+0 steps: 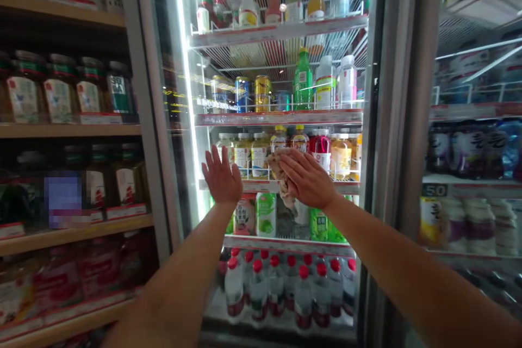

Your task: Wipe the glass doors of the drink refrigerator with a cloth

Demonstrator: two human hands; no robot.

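Ahead of me is the glass door point(175, 92) of a lit drinks fridge, with faint reflections on its left side. My left hand point(223, 178) is raised with fingers spread, palm toward the glass, and holds nothing. My right hand point(308, 176) presses a crumpled beige cloth point(281, 174) against the glass, its fingers laid over it. Behind the cloth, on the middle shelf, are bottles of drink, among them a red bottle point(320, 144). The cloth and right hand hide parts of the bottles behind them.
Wooden shelves point(69, 130) with bottles and jars stand at left. A metal door frame point(402, 119) separates this fridge from another one at right holding packed drinks point(473, 147). Red-capped bottles point(259, 293) fill the bottom shelf.
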